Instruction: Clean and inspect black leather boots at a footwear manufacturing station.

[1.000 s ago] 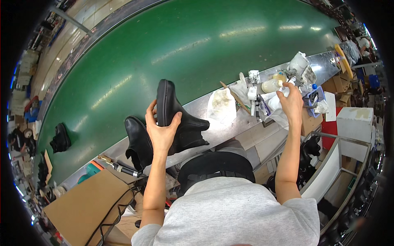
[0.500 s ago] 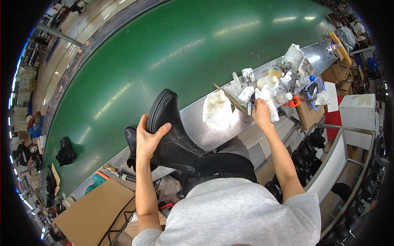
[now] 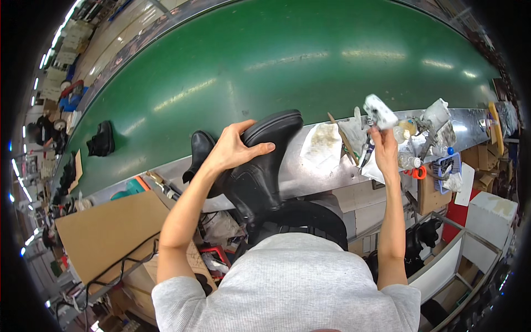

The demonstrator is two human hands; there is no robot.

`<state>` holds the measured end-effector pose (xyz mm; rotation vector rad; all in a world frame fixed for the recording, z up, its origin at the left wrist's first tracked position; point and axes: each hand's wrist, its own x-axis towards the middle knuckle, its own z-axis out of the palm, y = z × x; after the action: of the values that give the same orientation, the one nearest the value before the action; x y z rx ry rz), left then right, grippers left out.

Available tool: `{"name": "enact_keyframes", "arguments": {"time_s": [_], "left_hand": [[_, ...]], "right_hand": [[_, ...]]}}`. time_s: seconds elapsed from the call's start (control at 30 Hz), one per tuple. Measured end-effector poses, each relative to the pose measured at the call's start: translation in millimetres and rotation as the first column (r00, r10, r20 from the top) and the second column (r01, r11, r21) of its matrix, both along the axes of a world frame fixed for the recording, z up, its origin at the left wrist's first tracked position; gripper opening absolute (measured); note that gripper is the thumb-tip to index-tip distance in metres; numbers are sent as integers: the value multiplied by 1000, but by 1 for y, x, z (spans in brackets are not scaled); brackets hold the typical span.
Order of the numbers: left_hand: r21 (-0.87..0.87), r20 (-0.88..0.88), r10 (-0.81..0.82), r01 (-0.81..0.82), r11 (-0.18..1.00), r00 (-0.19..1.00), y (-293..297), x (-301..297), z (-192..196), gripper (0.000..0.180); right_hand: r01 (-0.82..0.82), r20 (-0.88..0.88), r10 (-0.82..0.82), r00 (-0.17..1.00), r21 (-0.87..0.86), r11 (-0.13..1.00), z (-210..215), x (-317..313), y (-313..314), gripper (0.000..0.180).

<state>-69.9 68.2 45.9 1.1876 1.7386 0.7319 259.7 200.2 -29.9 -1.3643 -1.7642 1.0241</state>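
The left hand point(image 3: 232, 150) gripped a black boot point(image 3: 260, 166) by its sole, thumb across the edge, holding it tilted over the near edge of the metal bench point(image 3: 298, 177), apparently to turn the sole upward. The right hand point(image 3: 383, 145) was closed on a small white bottle point(image 3: 379, 112), raised above a stained cloth point(image 3: 323, 145) and clutter to the right. Beyond lay the green belt point(image 3: 287, 61), with another boot point(image 3: 101, 139) far left.

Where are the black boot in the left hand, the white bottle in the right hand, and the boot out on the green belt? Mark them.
black boot point(image 3: 260, 182), head view, shaft
white bottle point(image 3: 379, 112), head view, body
boot on the green belt point(image 3: 102, 139), head view, upper
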Motion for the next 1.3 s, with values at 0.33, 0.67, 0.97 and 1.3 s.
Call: {"name": "enact_keyframes", "arguments": {"time_s": [0.33, 0.67, 0.97, 1.3], "left_hand": [[-296, 127, -716, 715, 633, 686, -22, 4, 24, 129], [-143, 385, -714, 802, 579, 584, -38, 22, -2, 90], [-220, 495, -700, 854, 472, 514, -39, 18, -2, 83], [-285, 666, -538, 843, 457, 517, -40, 14, -5, 73]], "right_hand": [[-534, -178, 541, 822, -571, 624, 55, -34, -75, 38], [-708, -260, 690, 675, -492, 507, 66, -41, -115, 35], [-758, -44, 798, 601, -346, 552, 85, -42, -117, 39], [-856, 147, 844, 515, 138, 498, 117, -57, -115, 46]]}}
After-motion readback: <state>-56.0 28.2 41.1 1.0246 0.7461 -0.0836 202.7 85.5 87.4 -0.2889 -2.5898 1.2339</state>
